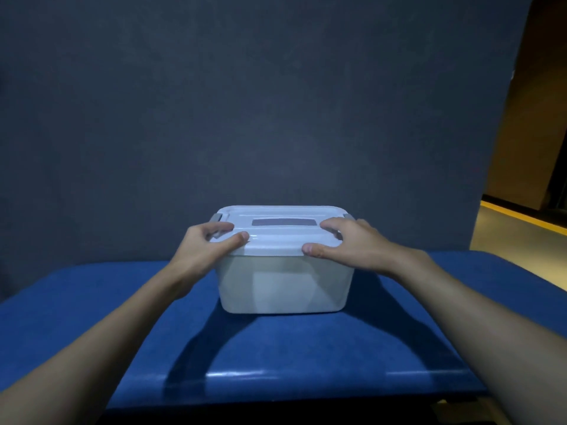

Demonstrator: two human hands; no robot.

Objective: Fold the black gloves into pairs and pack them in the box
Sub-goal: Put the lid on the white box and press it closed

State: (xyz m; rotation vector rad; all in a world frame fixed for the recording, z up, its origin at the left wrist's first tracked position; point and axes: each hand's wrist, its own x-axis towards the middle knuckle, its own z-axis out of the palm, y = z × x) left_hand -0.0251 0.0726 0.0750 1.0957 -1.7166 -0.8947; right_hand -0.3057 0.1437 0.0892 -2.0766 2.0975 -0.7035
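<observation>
Left hand (211, 240) curls over the left end of the lid (276, 240), thumb on the front edge. In the middle of the frame, the pale plastic box (285, 283) sits on the blue table (92, 317). Right hand (346, 243) holds the lid's right end the same way. I think the box is light, stiff and a bit slippery, so I would hold it by the ends near the grey clips (217, 217). I see no gloves.

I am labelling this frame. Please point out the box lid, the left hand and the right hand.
box lid (276, 242), head view, front white edge.
left hand (208, 246), head view, back of hand.
right hand (352, 243), head view, back of hand.
</observation>
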